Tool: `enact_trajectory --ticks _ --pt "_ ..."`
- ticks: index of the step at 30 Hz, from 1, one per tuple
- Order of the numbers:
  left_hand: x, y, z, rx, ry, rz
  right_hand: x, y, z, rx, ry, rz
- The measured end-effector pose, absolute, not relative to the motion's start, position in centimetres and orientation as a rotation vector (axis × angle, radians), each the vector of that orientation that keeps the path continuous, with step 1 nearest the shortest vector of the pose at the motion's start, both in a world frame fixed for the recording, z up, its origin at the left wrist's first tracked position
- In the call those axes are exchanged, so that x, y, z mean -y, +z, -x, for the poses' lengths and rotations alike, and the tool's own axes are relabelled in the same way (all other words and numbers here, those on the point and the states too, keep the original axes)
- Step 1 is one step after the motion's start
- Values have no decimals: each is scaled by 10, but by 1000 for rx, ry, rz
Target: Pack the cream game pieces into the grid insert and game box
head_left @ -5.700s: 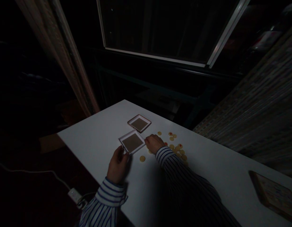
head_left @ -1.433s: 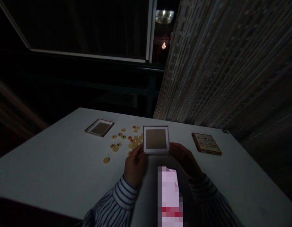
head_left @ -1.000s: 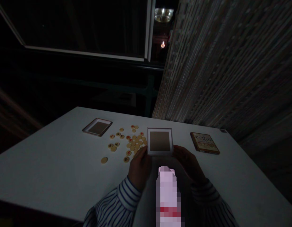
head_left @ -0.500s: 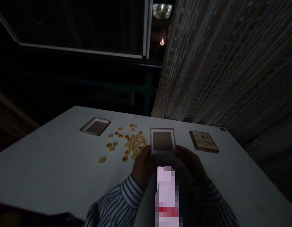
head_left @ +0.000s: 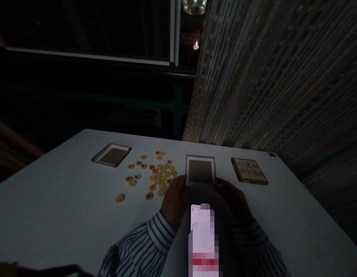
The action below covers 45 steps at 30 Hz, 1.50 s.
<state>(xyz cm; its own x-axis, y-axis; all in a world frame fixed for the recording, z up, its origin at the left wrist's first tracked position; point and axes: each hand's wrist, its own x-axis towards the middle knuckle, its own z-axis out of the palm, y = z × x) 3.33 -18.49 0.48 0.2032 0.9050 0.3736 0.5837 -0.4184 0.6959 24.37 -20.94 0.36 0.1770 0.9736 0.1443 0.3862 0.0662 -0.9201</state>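
Observation:
My left hand [head_left: 175, 199] is closed on the near left corner of a shallow, open box [head_left: 200, 171] with pale walls and a brown floor. At its near right corner, my right hand [head_left: 235, 199] grips the same box. The box is level over the table, its open side up; I cannot tell whether its underside touches the tabletop. Just left of my left hand lie several round, pale wooden game pieces [head_left: 157, 181], some marked with red or black characters. Parts of both hands are lost in shadow.
The white table [head_left: 65, 215] holds another shallow tray-like box [head_left: 112, 155] at the far left. A closed box with a printed lid [head_left: 250, 171] lies on the right. A lit phone [head_left: 195, 208], mostly blurred out, shows below my hands. A string curtain [head_left: 253, 77] hangs behind.
The camera view has shifted slightly, so the pieces and left box appear a little further left. Both hands keep their grip on the box, which sits slightly further right in view.

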Motion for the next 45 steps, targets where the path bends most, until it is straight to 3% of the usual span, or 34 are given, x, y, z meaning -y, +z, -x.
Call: enact_trajectory --ticks 25,45 --pt "189 -18 -39 -1292 1008 -1905 215 -3 -240 1400 808 1543" --pt "191 -16 -42 -1215 974 -1891 213 -14 -247 1611 542 1646"
